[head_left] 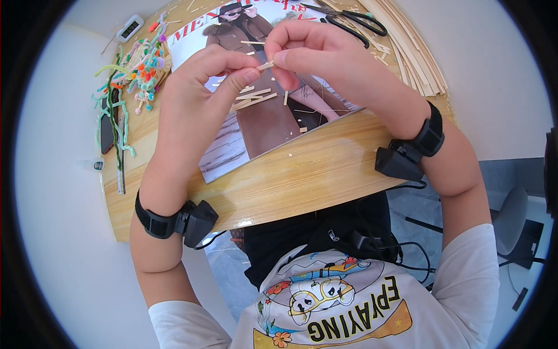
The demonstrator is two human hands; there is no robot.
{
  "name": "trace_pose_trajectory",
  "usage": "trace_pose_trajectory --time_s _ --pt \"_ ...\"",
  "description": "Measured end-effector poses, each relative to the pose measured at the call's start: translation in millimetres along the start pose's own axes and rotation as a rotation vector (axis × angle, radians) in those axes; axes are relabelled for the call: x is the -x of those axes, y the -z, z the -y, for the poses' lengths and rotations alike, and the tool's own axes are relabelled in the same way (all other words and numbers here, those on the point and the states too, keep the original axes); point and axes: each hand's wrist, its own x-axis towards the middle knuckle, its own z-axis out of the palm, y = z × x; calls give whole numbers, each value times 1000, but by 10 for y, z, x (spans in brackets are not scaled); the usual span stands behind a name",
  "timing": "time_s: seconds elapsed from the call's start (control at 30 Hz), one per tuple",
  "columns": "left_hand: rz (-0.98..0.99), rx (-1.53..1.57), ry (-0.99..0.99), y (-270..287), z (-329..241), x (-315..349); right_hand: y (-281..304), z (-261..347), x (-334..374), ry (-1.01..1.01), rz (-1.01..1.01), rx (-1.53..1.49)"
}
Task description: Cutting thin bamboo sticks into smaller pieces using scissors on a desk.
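Between my two hands, above a magazine (264,131), is a small piece of pale wooden strip (265,66). My left hand (212,78) pinches one end of it between thumb and forefinger. My right hand (308,52) pinches the other end, its remaining fingers curled. Beneath them, short cut pieces of strip (256,100) lie scattered on the magazine cover, which shows a person in a brown coat. Tiny chips lie among these pieces. Part of the cover is hidden by my hands.
Black-handled scissors (354,22) lie at the far right, beside a stack of long pale strips (412,52). Colourful fuzzy pipe-cleaner shapes (148,67) cover the table's left side. A small digital clock (130,28) stands at the far left. The wooden table (279,189) has a curved front edge.
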Motion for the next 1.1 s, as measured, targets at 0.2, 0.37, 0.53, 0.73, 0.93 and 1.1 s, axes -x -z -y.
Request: trace_pose_trajectory --time_s 0.2,0.37,0.53,0.73,0.93,1.1 --pt "-5 -56 -28 21 103 -31 165 -86 -46 135 -26 -9" --pt "-31 -49 -23 40 20 -27 204 108 -24 -98 -233 53" --pt "-26 -47 -22 14 28 -9 215 355 -35 -142 -502 684" --pt "-45 -56 -16 -3 70 -27 256 227 11 213 -513 1122" --pt "-46 -75 -75 -21 61 -26 117 -20 3 374 -273 913" --pt "-5 -79 -103 -29 71 -20 72 -51 -1 420 -236 884"
